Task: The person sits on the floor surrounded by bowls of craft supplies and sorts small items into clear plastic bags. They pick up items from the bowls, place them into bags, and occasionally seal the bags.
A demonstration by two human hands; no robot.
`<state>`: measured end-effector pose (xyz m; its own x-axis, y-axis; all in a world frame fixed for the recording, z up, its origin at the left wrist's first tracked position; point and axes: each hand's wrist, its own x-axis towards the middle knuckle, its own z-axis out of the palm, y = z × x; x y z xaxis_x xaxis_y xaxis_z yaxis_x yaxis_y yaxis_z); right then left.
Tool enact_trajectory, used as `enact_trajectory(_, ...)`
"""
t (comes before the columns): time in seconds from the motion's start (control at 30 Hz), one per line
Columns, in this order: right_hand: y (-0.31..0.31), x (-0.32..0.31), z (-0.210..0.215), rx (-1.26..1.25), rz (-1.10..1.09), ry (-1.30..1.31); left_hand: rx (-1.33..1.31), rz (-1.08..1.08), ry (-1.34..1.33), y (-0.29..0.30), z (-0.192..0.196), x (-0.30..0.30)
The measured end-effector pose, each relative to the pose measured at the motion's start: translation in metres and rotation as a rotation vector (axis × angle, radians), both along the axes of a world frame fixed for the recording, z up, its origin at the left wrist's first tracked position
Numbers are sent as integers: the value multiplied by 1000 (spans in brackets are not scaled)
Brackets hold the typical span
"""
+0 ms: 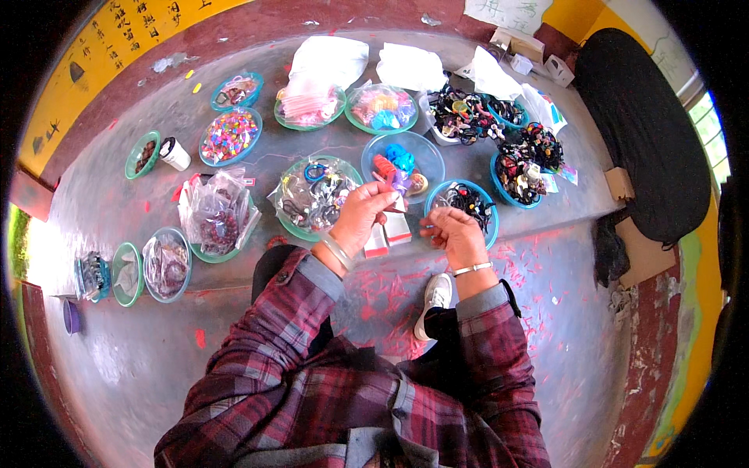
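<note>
My left hand (361, 216) is raised in front of me with thumb and fingertips pinched together. Whatever it pinches is too small to make out. To its right, my right hand (458, 236) has its fingers curled in, and I cannot make out anything in them. Between the hands, lower down, lies a red and white box (388, 236). Just beyond the left fingertips stands a clear basin (433, 148) with red, blue and purple bundles (399, 161). Behind the right hand is a blue basin (491, 234) of black hair ties (466, 200).
A green basin (290, 226) of bagged hair ties stands left of my left hand. Several more basins spread outward, including a blue one of colourful beads (229, 136). A white cup (176, 155) stands among them. A black padded board (644, 132) leans at the right.
</note>
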<state>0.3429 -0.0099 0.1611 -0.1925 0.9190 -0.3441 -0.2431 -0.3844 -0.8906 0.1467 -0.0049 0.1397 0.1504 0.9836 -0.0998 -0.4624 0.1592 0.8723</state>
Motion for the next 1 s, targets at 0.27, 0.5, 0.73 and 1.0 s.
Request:
enact_trajectory(0.27,0,-8,5,640,-162,-784,-2,39,79,1,2,-7)
enact_trajectory(0.5,-14,-34,0,928,108,-1291,-184,25,-79,-5,-1,8)
enact_trajectory(0.73,10,-10,-24,401,-50,-541,-34,112,34,-3,11,4)
enact_trajectory(1.0,8,-5,-9,10,99,61,-40,-107,175,-7,-6,11)
